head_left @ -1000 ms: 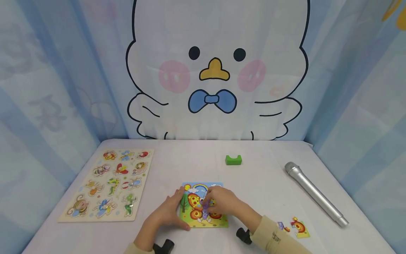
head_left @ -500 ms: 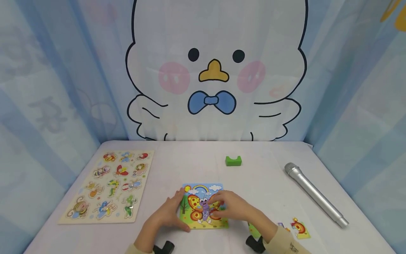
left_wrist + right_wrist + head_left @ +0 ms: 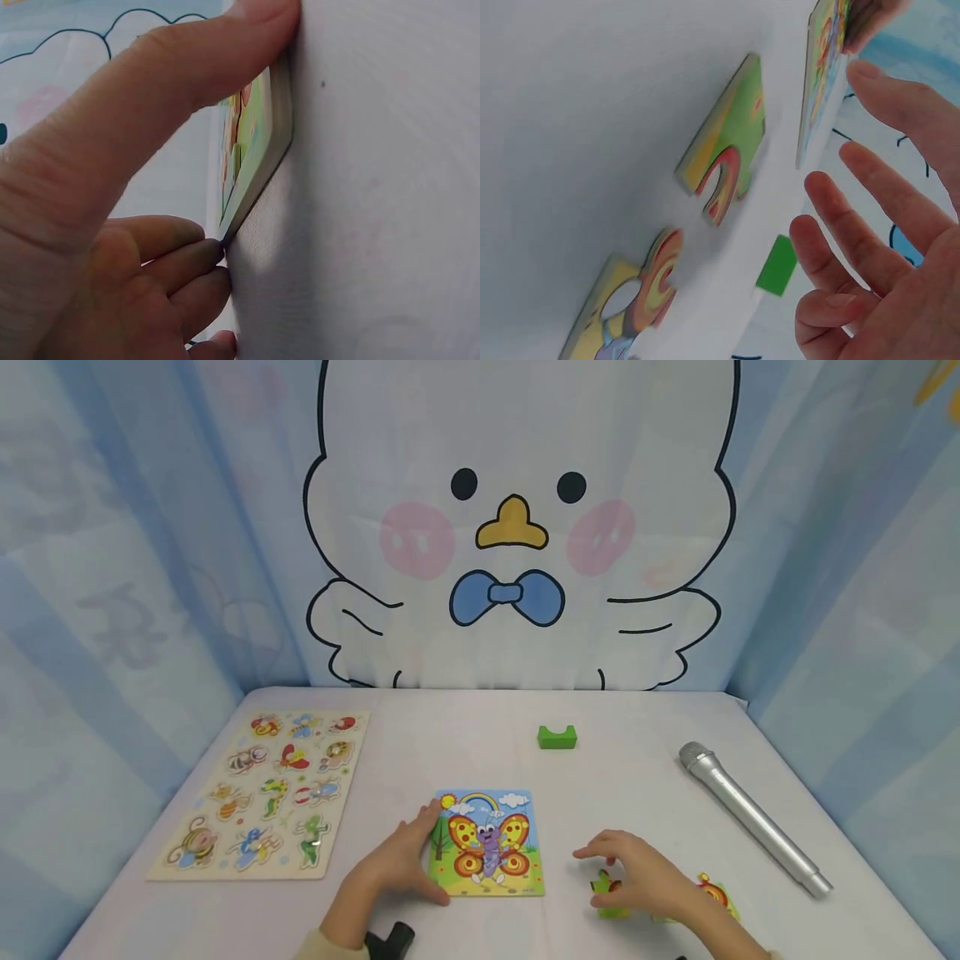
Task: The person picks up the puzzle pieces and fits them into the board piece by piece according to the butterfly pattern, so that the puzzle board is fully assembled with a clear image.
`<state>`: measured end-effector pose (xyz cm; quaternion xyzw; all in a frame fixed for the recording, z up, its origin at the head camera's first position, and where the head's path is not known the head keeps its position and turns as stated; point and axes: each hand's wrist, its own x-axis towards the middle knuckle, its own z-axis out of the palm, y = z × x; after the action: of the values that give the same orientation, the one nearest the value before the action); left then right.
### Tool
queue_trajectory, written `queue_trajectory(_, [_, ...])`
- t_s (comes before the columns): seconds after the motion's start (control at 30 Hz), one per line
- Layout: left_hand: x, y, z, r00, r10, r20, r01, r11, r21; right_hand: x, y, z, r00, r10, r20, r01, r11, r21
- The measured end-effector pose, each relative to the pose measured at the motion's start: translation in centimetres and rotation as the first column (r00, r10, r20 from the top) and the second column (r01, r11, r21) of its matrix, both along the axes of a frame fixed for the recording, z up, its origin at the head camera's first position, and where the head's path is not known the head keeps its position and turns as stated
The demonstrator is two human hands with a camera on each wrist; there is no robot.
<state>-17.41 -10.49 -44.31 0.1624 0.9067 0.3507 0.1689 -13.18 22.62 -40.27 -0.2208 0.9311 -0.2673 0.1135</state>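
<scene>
Low over a white-covered table (image 3: pixel 420 739), the right hand (image 3: pixel 648 877) is held above a loose, flat puzzle piece (image 3: pixel 739 112), printed in green and yellow with a red curve, to the right of a square, brightly coloured butterfly puzzle board (image 3: pixel 489 847). Its fingers are spread wide and nothing is gripped between them; in the right wrist view, the piece is shown on the table, apart from the fingertips. The board is laid flat at the near centre, its left side touched by the left hand (image 3: pixel 399 862), whose thumb is set wide of the fingers at the near left corner. A second puzzle piece (image 3: pixel 658 292), marked with an orange-red spiral, is partly hidden by the right arm in the head view. Farther off, a small green notched block (image 3: pixel 557 740) is flanked by a pale wooden insect board (image 3: pixel 251 874) on the left and a silver microphone (image 3: pixel 753 822) on the right.
</scene>
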Motion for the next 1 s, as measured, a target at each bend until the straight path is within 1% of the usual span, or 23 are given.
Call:
queue_trajectory(0.13, [0.0, 0.0, 0.0, 1.0, 0.014, 0.009, -0.014, 1.0, 0.003, 0.4, 1.6, -0.2, 1.0, 0.01, 0.007, -0.01, 0.999, 0.04])
queue_trajectory(0.33, [0.0, -0.1, 0.0, 1.0, 0.019, 0.02, -0.019, 1.0, 0.016, 0.4, 2.6, -1.0, 0.998, 0.022, 0.058, -0.024, 0.999, 0.038])
queue_trajectory(0.4, [0.0, 0.0, 0.0, 1.0, 0.018, 0.024, -0.018, 1.0, 0.018, 0.5, 2.5, -1.1, 0.998, 0.016, 0.062, -0.019, 0.999, 0.047])
queue_trajectory(0.57, [0.0, 0.0, 0.0, 1.0, 0.014, 0.02, -0.014, 1.0, 0.018, 0.5, 1.9, -1.0, 1.0, -0.002, 0.031, -0.002, 0.992, 0.124])
queue_trajectory(0.7, [-0.1, 0.1, 0.0, 1.0, -0.002, 0.006, 0.002, 1.0, 0.02, 0.5, 1.7, -0.9, 1.0, -0.004, -0.002, 0.004, 0.987, 0.158])
queue_trajectory(0.8, [-0.1, 0.1, 0.0, 1.0, -0.007, 0.009, 0.006, 1.0, 0.026, 0.4, 1.4, -0.9, 1.0, 0.003, -0.017, 0.0, 0.99, 0.144])
queue_trajectory(1.0, [-0.1, 0.0, 0.1, 1.0, -0.004, 0.019, 0.004, 1.0, 0.024, 0.0, -0.4, -0.9, 1.0, 0.011, -0.009, -0.01, 0.994, 0.112])
